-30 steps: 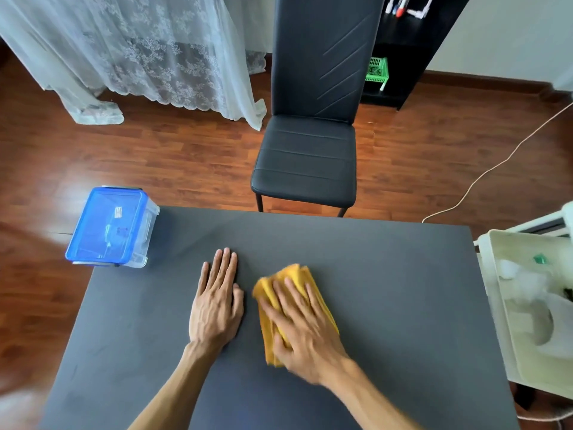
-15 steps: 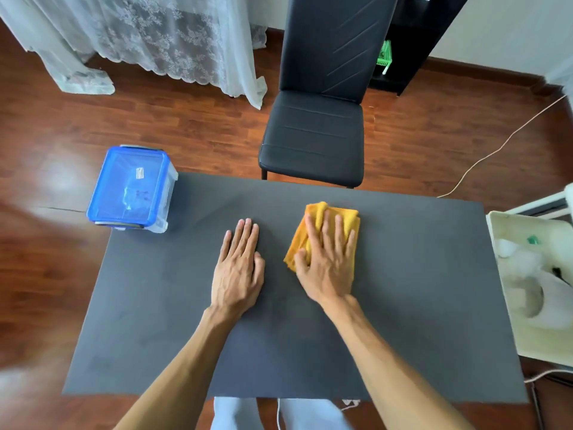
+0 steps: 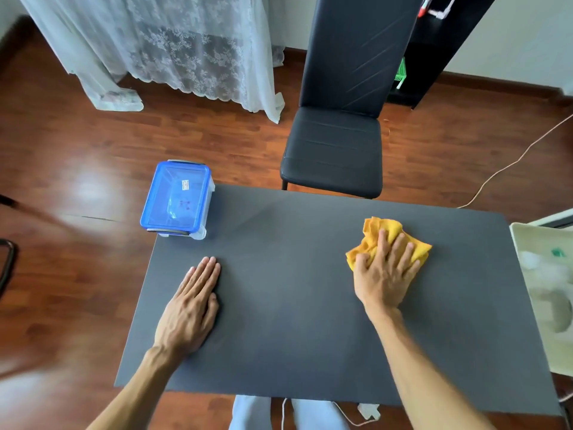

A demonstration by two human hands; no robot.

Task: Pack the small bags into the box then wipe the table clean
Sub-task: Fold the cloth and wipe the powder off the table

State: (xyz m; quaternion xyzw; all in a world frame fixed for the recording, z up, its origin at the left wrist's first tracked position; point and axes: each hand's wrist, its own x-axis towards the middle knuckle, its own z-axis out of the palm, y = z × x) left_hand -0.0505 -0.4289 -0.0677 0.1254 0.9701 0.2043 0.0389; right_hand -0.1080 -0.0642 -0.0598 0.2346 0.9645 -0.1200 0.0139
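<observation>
Yellow cloth point(image 3: 391, 241), soft and crumpled into uneven folds, lies on the right half of the matte dark grey table point(image 3: 288, 305), a flat rectangular top with a faintly smudged surface; the right hand point(image 3: 383, 274) presses down on it with fingers spread, palm covering the near part of the cloth while the bunched far edge sticks out beyond the fingertips; the left hand point(image 3: 190, 308) lies flat on the bare tabletop on the left side, fingers straight and held close together, holding nothing, well apart from the cloth; the box point(image 3: 177, 201), a clear rectangular plastic container with a glossy blue lid shut on top, sits at the table's far left corner, partly overhanging the edge; whatever is inside it cannot be made out; beyond the far edge stands a black padded chair point(image 3: 336, 150) with stitched seams on a polished reddish wood floor point(image 3: 77, 156); white lace curtains point(image 3: 173, 48) hang down to that floor at the far left.
</observation>
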